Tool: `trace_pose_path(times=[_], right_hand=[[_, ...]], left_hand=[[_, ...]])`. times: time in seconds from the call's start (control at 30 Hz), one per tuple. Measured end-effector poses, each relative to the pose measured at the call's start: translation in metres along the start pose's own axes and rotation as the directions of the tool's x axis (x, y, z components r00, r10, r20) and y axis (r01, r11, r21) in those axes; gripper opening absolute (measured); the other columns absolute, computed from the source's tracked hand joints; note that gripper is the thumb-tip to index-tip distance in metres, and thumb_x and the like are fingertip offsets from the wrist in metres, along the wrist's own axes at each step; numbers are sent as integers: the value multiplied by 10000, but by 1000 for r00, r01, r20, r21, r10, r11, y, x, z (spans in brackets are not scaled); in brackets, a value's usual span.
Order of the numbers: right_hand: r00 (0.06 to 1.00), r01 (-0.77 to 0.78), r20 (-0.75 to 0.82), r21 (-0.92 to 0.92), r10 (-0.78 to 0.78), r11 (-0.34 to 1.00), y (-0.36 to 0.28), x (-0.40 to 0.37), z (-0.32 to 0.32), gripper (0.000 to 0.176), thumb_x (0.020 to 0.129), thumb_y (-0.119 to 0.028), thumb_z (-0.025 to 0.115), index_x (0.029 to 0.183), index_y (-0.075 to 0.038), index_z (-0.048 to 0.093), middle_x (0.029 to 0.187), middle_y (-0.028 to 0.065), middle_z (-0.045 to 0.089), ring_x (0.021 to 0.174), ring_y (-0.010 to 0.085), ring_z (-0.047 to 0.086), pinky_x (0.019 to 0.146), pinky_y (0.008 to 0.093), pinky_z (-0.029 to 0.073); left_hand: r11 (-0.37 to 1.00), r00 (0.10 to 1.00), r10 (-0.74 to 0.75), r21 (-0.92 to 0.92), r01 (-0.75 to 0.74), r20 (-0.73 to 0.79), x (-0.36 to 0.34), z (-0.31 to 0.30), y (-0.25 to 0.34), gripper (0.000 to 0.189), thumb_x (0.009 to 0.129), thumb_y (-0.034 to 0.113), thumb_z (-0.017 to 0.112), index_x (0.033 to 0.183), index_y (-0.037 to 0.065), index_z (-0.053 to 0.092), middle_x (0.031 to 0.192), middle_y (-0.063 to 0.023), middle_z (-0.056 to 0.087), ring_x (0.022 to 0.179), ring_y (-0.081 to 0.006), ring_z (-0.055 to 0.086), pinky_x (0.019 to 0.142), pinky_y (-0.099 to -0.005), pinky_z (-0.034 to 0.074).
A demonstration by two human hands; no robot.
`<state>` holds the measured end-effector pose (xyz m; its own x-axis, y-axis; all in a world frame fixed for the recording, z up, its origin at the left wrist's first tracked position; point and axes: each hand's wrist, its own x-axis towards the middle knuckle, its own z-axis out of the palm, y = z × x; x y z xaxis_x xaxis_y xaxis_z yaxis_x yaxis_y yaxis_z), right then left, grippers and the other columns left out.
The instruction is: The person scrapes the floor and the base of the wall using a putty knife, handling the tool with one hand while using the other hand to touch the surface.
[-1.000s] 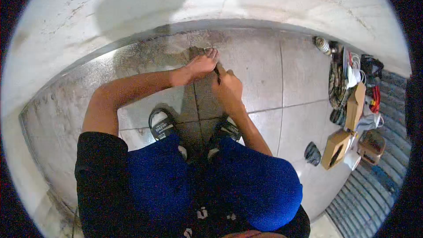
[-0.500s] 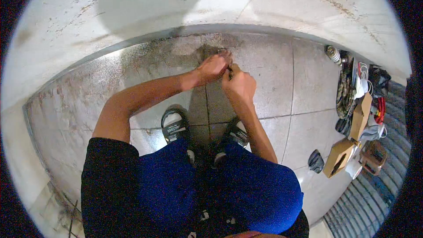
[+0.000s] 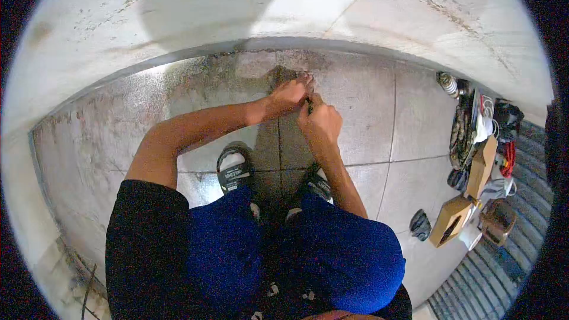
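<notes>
My left hand (image 3: 291, 93) is in front of me, near the base of the wall, its fingers closed together around something small that I cannot make out. Touching or almost touching it, my right hand (image 3: 321, 120) is closed just to the right and slightly nearer to me. A thin dark piece shows between the two hands, too small to name. Both hands are over the grey tiled floor (image 3: 361, 106). The fingertips are partly hidden behind the knuckles.
A pale wall (image 3: 308, 0) curves across the front. At the right lie a coiled metal spring (image 3: 448, 85), open cardboard boxes (image 3: 451, 220), red cables (image 3: 508, 159), a dark bundle (image 3: 420, 225) and a brown container (image 3: 498, 221) by a ribbed shutter (image 3: 474, 278). My sandalled feet are below my hands.
The view has shifted slightly. The fingers of my left hand are a little more extended toward the wall, and both hands remain close together.
</notes>
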<state>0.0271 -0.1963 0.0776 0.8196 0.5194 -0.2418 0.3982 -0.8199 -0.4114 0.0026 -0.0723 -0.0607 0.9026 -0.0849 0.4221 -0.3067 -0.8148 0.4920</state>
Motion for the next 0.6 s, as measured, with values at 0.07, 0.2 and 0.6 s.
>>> trace_pose_path(times=[0.07,0.2,0.6], right_hand=[[999,6,-31,5,-6,1000,-9,8,-4,193,822,-215,559,957,-103,638,714,205,645,673,392,632,622,480,496],[993,76,-93,11,-75,997,0,27,6,191,818,-205,562,965,-106,635,701,205,641,651,394,629,614,486,496],[992,92,-84,22,-90,996,0,31,-3,199,797,-185,565,961,-105,645,720,202,646,668,380,637,629,479,504]], left_hand=[[959,855,-267,35,281,444,27,-26,-3,390,851,165,432,1173,-40,511,1062,-276,591,958,-396,600,858,-479,481],[964,859,-265,89,252,438,37,-25,-19,436,857,151,422,1276,37,465,1165,-243,560,947,-391,605,857,-462,490],[847,611,-460,111,520,645,58,-48,1,315,807,109,496,1079,-47,539,1034,-247,611,911,-338,639,779,-415,539]])
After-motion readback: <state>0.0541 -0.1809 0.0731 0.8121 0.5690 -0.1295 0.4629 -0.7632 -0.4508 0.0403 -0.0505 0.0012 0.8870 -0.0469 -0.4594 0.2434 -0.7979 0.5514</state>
